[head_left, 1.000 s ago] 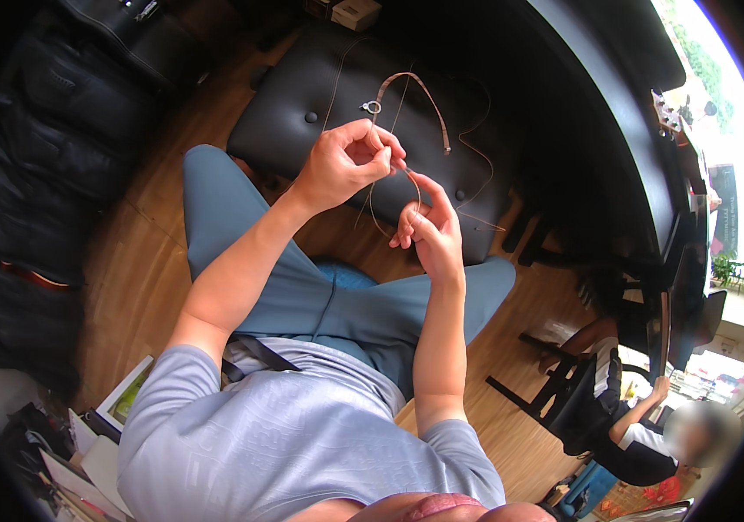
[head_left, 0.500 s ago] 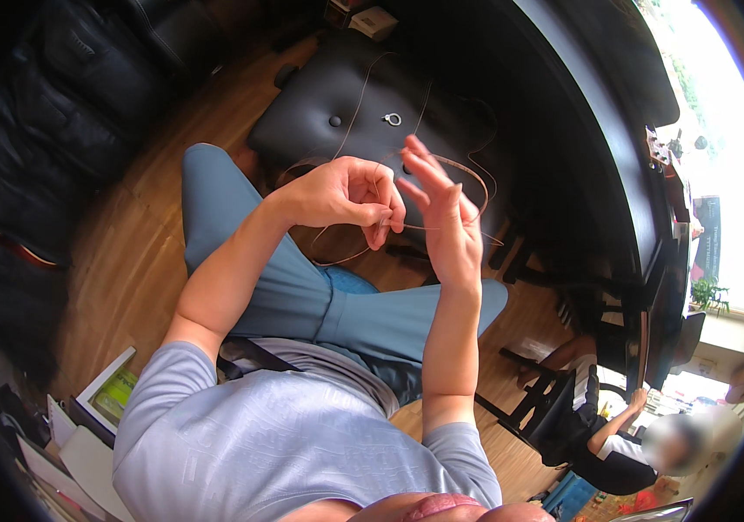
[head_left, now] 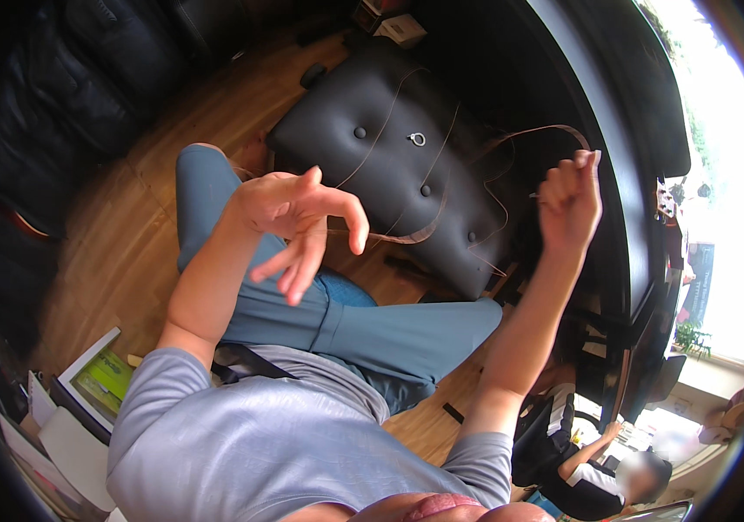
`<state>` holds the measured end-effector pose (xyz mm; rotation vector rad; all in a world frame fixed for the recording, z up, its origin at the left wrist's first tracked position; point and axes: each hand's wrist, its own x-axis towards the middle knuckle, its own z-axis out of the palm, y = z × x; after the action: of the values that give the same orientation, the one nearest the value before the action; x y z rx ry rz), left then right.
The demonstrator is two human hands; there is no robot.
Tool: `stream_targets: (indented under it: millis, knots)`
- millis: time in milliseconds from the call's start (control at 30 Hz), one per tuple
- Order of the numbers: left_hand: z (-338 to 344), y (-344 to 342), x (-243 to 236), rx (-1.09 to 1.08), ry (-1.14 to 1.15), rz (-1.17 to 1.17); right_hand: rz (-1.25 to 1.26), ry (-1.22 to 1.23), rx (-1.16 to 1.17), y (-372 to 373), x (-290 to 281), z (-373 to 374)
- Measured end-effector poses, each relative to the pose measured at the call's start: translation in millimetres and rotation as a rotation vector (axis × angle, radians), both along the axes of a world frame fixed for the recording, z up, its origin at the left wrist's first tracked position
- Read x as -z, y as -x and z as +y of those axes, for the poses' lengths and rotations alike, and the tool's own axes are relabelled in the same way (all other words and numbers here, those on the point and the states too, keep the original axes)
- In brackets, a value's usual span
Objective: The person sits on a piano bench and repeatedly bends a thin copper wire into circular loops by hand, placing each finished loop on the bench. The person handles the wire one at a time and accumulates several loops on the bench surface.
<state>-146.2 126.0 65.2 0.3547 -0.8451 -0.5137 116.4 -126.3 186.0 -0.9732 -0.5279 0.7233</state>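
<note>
Brown, thin and flat, the long leather cord [head_left: 441,222] was the item in hand in the single head view.

Head view, item one: the right hand [head_left: 570,198] was raised and closed into a loose fist, fingertips pinched on one end of the cord, which arched up and over from the grip toward the left. Raised this way, the hand likely served to draw the cord taut and keep its loops apart.

Item two: the left hand [head_left: 302,217] was spread open, fingers curled and splayed, gripping nothing firmly; the cord passed just under or against its fingers, and whether it rested on a finger could not be told.

Item three: the cord's long axis ran roughly crosswise between the two hands, sagging in the middle, with further thin strands trailing up across the black tufted leather ottoman [head_left: 363,104]. A small silver metal ring [head_left: 417,138] showed over the ottoman's top; whether it lay there or hung on a strand could not be told.

Item four: blue trousers [head_left: 372,322] covered the person's crossed legs above a wooden plank floor [head_left: 120,252]. Another person sat at lower right, apart.
</note>
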Motion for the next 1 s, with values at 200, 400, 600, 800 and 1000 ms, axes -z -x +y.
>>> stream_targets:
  millis: [200, 400, 600, 800, 1000]
  knots:
    - [36.8, 26.5, 2.9, -0.784, -0.333, 0.19, -0.314, 0.266, 0.433, -80.8, -33.5, -52.1]
    - [70.1, 45.8, 1.9, -1.617, -1.135, 0.401, -0.5, 0.582, 0.593, -112.9, -47.8, -140.5]
    - [94.0, 74.6, -6.1, -1.533, -1.282, 0.442, -0.41, 0.716, 0.585, -109.7, -33.4, -237.3]
    - [80.7, 67.6, -20.8, -1.746, -1.531, 0.627, -0.399, 0.775, 0.602, -80.0, -11.7, -278.1]
    - [82.3, 81.6, -14.4, -1.964, -1.327, 0.746, -0.357, 0.839, 0.458, -84.0, 17.5, -266.6]
